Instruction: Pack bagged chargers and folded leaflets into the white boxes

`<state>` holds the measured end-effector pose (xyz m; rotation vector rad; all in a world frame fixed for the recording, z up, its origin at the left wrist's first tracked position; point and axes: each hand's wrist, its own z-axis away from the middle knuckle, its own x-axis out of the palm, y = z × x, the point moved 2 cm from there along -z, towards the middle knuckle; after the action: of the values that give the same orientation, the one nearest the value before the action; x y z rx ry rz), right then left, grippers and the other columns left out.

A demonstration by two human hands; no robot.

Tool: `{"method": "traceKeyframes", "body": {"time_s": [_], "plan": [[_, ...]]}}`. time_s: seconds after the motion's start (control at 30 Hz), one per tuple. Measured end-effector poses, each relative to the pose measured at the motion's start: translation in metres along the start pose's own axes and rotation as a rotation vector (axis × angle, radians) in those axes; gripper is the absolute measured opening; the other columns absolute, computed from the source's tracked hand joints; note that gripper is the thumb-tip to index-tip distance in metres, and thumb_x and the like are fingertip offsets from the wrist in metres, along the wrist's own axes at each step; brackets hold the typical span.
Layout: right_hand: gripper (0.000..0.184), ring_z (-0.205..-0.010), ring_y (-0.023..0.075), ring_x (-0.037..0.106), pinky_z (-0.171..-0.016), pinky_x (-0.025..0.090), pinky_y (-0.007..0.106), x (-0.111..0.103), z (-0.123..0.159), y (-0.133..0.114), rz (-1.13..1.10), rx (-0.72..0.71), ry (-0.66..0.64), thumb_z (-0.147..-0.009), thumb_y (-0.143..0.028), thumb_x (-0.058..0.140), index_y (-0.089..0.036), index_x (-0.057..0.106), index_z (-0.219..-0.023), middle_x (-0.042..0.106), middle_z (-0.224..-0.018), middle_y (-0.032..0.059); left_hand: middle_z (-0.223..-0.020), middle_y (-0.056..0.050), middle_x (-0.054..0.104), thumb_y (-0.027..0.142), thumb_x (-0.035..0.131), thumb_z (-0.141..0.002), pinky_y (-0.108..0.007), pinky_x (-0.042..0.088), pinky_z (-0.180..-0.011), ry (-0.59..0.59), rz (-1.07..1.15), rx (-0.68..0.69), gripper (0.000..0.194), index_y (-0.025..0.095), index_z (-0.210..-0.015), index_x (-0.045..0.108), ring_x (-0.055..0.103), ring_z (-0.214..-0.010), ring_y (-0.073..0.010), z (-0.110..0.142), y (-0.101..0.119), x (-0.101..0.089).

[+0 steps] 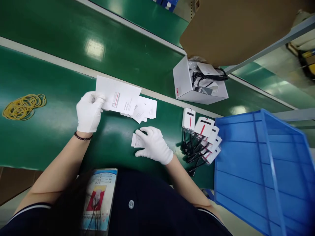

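Note:
Both my hands wear white gloves. My left hand (pixel 89 110) is closed on a white printed sheet (pixel 118 95), held above the green table (pixel 49 131). Under that sheet lie several folded white leaflets (pixel 145 109). My right hand (pixel 153 143) rests on the table, its fingers bent over a small stack of white cards (pixel 136 140). To the right of that hand lies a row of white tagged packs with black cables (pixel 203 137).
A heap of yellow rubber bands (pixel 23 105) lies at the far left. An open white box (pixel 189 86) holds black cables. A blue plastic crate (pixel 261 170) stands at the right. A brown cardboard sheet (pixel 233 29) hangs overhead. A badge (pixel 98 198) hangs on my chest.

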<state>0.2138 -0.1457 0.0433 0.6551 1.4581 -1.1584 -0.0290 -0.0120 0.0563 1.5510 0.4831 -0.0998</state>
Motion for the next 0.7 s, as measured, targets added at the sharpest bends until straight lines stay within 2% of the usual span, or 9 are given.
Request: {"method": "traceKeyframes", "body": {"time_s": [0.07,0.23,0.43,0.5,0.57,0.63,0.7], "plan": [[0.093,-0.107,0.0346,0.051,-0.091,0.037,0.049,0.01,0.002,-0.003,0.022,0.052,-0.014,-0.051,-0.064,0.088,-0.019,0.058,-0.126,0.059,-0.121,0.0135,-0.075,0.001,0.065,0.033,0.062,-0.085,-0.02,0.046,-0.049,-0.014,0.069,-0.019,0.016,0.017,-0.087,0.064,0.058,-0.053,-0.0099,0.003,0.002,0.004],[0.068,-0.107,0.032,0.051,-0.093,0.035,0.047,0.022,0.004,0.001,-0.039,0.09,0.035,-0.062,-0.052,0.086,-0.023,0.063,-0.119,0.062,-0.116,0.01,-0.079,-0.002,0.067,0.031,0.059,-0.086,-0.017,0.046,-0.043,-0.053,0.262,-0.07,0.019,0.015,-0.097,0.061,0.061,-0.053,-0.0096,0.008,0.003,0.012],[0.058,-0.109,0.0308,0.055,-0.096,0.04,0.047,0.008,0.009,0.006,-0.296,0.09,0.177,-0.061,-0.042,0.086,-0.022,0.064,-0.11,0.064,-0.116,0.0095,-0.1,-0.007,0.068,0.031,0.064,-0.082,-0.017,0.055,-0.048,-0.068,0.437,-0.123,0.026,0.016,-0.102,0.056,0.07,-0.073,-0.015,0.009,-0.004,0.016],[0.056,-0.105,0.0294,0.059,-0.093,0.045,0.046,0.0,0.012,0.009,-0.473,0.206,0.258,-0.059,-0.037,0.085,-0.022,0.061,-0.107,0.065,-0.112,0.0088,-0.108,-0.008,0.067,0.029,0.069,-0.078,-0.02,0.06,-0.054,-0.11,0.506,-0.162,0.031,0.016,-0.103,0.055,0.071,-0.085,-0.019,0.013,-0.003,0.02],[0.055,-0.09,0.026,0.063,-0.08,0.051,0.042,-0.007,0.015,0.013,-0.687,0.425,0.354,-0.059,-0.037,0.084,-0.022,0.058,-0.105,0.066,-0.101,0.0061,-0.118,-0.01,0.065,0.026,0.073,-0.073,-0.026,0.064,-0.062,-0.208,0.59,-0.205,0.04,0.016,-0.108,0.055,0.07,-0.096,-0.0242,0.022,0.001,0.027],[0.05,-0.074,0.0217,0.063,-0.065,0.053,0.037,-0.012,0.015,0.017,-0.916,0.603,0.446,-0.063,-0.041,0.081,-0.022,0.057,-0.103,0.066,-0.088,0.0026,-0.127,-0.011,0.062,0.025,0.076,-0.072,-0.031,0.065,-0.068,-0.319,0.641,-0.244,0.047,0.016,-0.114,0.056,0.068,-0.104,-0.0281,0.036,0.005,0.035],[0.039,-0.063,0.0188,0.061,-0.054,0.05,0.032,-0.016,0.009,0.019,-1.141,0.65,0.498,-0.072,-0.046,0.074,-0.022,0.056,-0.098,0.065,-0.08,0.0008,-0.132,-0.012,0.06,0.026,0.075,-0.075,-0.034,0.065,-0.075,-0.44,0.64,-0.283,0.05,0.016,-0.121,0.056,0.067,-0.109,-0.0292,0.052,0.009,0.043]]}}
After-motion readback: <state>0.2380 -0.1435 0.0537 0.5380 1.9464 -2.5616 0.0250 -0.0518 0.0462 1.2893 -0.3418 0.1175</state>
